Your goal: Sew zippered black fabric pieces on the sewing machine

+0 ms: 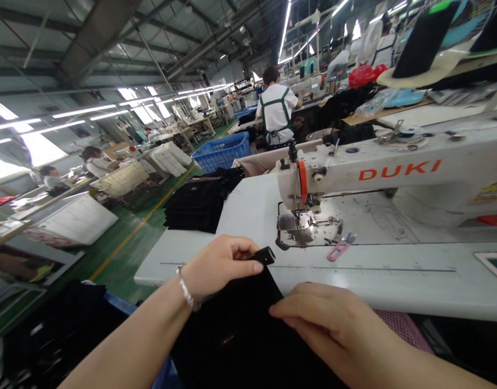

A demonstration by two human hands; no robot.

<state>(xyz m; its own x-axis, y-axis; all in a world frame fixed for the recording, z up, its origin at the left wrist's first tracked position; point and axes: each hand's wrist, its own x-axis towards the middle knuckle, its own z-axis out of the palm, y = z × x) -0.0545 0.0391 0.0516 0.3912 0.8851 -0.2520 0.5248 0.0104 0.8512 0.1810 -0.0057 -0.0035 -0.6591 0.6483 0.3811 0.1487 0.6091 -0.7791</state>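
A piece of black fabric (pixel 236 335) hangs over the front edge of the sewing table, between my two hands. My left hand (pixel 220 265) pinches its upper corner, where a folded black end sticks out past the thumb. Lower down, the fingers of my right hand (pixel 329 319) are closed on the fabric's right edge. Just beyond my hands stands the white sewing machine (pixel 337 178), its needle and presser foot over a metal plate. Pink thread snips (pixel 341 247) lie on the table to the right of that plate.
A stack of black fabric pieces (pixel 197 200) lies at the table's far left. Behind it are a blue basket (pixel 222 151) and a seated co-worker (pixel 276 111). Dark pieces (pixel 66 335) fill a container at lower left. A green floor aisle (pixel 131 237) runs along the left.
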